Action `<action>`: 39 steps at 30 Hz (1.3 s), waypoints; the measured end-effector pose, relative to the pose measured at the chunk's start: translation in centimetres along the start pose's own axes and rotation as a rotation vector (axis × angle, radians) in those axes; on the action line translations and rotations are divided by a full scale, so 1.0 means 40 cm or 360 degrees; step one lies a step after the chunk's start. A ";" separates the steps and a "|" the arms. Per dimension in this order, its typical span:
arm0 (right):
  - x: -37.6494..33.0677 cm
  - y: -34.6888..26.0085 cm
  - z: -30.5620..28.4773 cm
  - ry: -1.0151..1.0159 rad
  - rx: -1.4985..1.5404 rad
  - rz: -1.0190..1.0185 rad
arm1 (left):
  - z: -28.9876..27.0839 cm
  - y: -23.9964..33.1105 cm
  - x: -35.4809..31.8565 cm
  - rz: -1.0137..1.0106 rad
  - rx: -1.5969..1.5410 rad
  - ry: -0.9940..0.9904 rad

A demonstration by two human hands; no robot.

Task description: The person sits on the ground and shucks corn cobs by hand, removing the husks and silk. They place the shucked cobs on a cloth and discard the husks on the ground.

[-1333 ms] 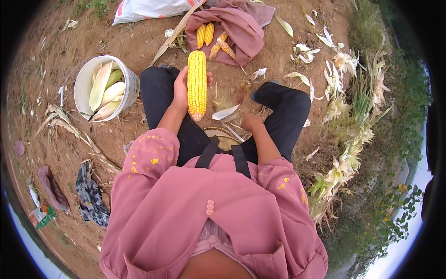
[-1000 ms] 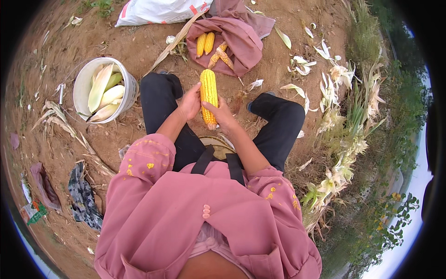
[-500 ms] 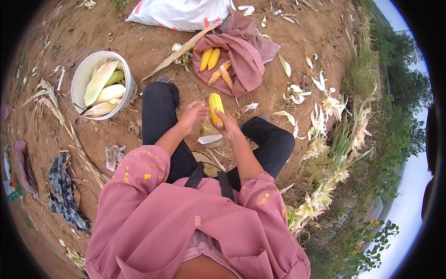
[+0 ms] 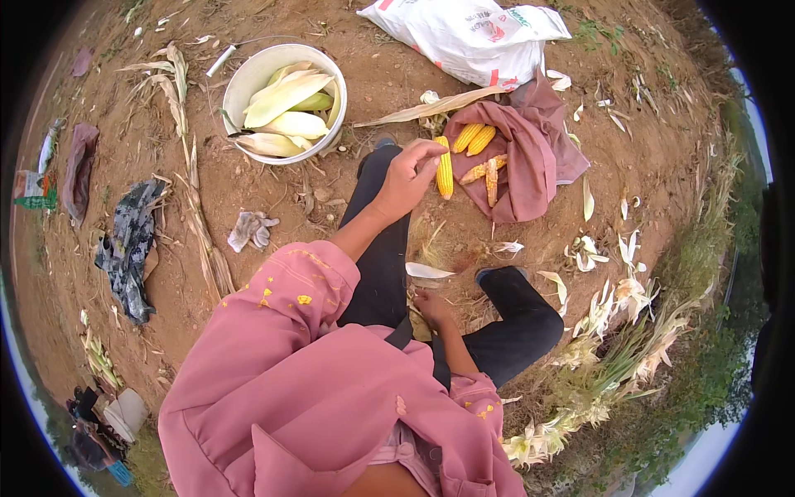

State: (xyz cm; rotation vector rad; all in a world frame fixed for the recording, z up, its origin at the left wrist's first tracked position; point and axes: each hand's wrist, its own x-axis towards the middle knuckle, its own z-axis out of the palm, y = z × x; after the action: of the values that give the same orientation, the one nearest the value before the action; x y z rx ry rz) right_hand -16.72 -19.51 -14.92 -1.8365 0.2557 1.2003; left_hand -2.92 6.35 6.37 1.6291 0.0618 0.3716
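Observation:
My left hand [image 4: 407, 180] reaches forward above my left knee, its fingers closed at the upper end of a bare yellow corn cob [image 4: 445, 171]. The cob points down toward me, just left of an open dusty-pink cloth bag [image 4: 530, 186]. Inside that bag lie two full yellow cobs [image 4: 474, 139] and two patchy, part-bare cobs [image 4: 489, 176]. Low between my legs is my right hand [image 4: 436, 311], back upward; its fingers are in shadow, so I cannot see whether they hold anything. A pale husk piece [image 4: 427, 271] rests on the ground just beyond it.
A white bucket [image 4: 230, 99] with several husked-over ears stands at the far left. Behind the pink bag lies a white woven sack [image 4: 472, 37]. A glove [image 4: 252, 230], a camouflage cloth [image 4: 132, 248] and dry stalks [image 4: 199, 215] lie left; loose husks [image 4: 617, 306] lie right.
The bare cob has gone from my right hand to my left, forward beside the pink bag. My right hand has dropped back toward my lap. The view has turned left.

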 end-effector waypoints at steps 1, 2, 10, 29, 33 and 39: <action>-0.010 -0.009 -0.019 -0.0119 -0.0483 -0.0155 | -0.040 -0.005 0.024 0.0053 -0.0033 0.0181; -0.013 -0.021 -0.027 -0.0235 -0.0958 -0.0318 | -0.094 -0.007 0.035 -0.0110 0.0040 0.0272; -0.022 -0.088 -0.081 0.0364 -0.0587 -0.0232 | -0.389 -0.183 0.018 -0.0398 0.0763 0.0363; 0.482 -0.370 -0.102 0.0555 -0.0700 -0.0283 | 0.358 -0.175 0.189 0.0358 0.0775 -0.1044; 0.613 -0.442 -0.063 0.0713 -0.0697 -0.0107 | 0.349 -0.171 0.230 0.0197 0.0742 -0.1077; 0.746 -0.454 -0.049 0.0764 -0.1022 -0.0037 | 0.340 -0.190 0.247 0.0062 0.0816 -0.1200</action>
State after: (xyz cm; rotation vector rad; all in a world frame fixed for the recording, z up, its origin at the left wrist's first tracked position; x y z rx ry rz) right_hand 10.36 -2.14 -28.66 -2.6774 0.1147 0.8574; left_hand 11.54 -3.37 0.30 2.1845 -0.4796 -0.2728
